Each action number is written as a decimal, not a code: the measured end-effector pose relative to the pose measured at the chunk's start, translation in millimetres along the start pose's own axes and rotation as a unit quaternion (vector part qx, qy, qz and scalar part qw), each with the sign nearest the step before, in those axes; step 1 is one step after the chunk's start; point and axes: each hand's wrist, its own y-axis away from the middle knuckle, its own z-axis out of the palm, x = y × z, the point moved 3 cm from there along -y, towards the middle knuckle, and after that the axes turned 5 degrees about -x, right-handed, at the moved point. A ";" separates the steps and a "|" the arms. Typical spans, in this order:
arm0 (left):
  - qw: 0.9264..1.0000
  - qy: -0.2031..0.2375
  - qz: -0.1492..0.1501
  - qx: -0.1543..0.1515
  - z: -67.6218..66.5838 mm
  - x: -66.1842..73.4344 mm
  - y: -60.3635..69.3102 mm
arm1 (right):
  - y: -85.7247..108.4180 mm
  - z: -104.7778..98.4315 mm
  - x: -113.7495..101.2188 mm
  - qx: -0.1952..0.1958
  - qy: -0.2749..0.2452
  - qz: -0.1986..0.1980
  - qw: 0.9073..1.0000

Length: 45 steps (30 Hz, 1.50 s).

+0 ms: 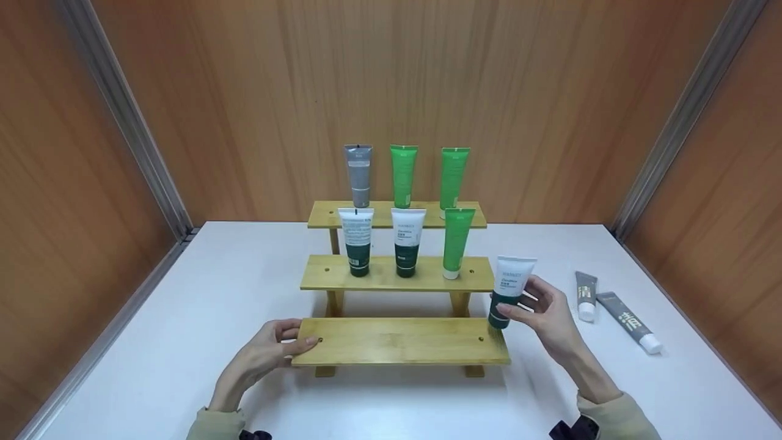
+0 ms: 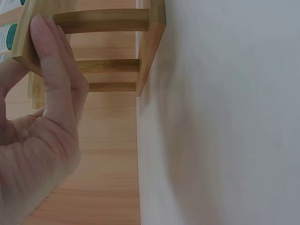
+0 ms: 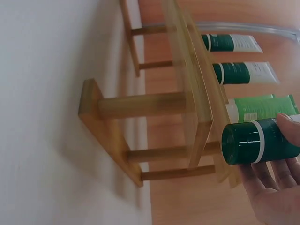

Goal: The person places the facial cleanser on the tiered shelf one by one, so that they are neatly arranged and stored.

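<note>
A three-tier wooden display stand (image 1: pixel 400 342) stands on the white table. My left hand (image 1: pixel 269 351) pinches the left end of its lowest shelf, thumb on top and fingers underneath; the left wrist view shows those fingers (image 2: pixel 56 70) against the board. In my right hand (image 1: pixel 547 311) is a white and dark green squeeze tube (image 1: pixel 512 284), cap down and slightly tilted, by the right end of the lowest shelf. Its dark green cap (image 3: pixel 234 143) faces the stand in the right wrist view. Whether the cap touches the shelf, I cannot tell.
On the middle shelf stand two white and green tubes (image 1: pixel 357 238) and a green tube (image 1: pixel 458 241). The top shelf bears a grey tube (image 1: pixel 359 174) and two green tubes (image 1: pixel 403 174). Two grey tubes (image 1: pixel 629 321) lie at the right. Wooden panels (image 1: pixel 391 91) enclose the table.
</note>
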 end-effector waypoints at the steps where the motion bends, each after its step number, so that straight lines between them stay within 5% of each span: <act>1: 1.000 -0.002 -0.001 0.001 -0.1 0.1 0.2 | -0.3 4.2 -1.8 -0.003 -0.002 0.002 1.000; 45: 1.000 0.015 0.003 -0.012 -0.8 -1.3 -0.7 | -30.4 144.0 -20.2 -0.092 -0.094 -0.033 0.991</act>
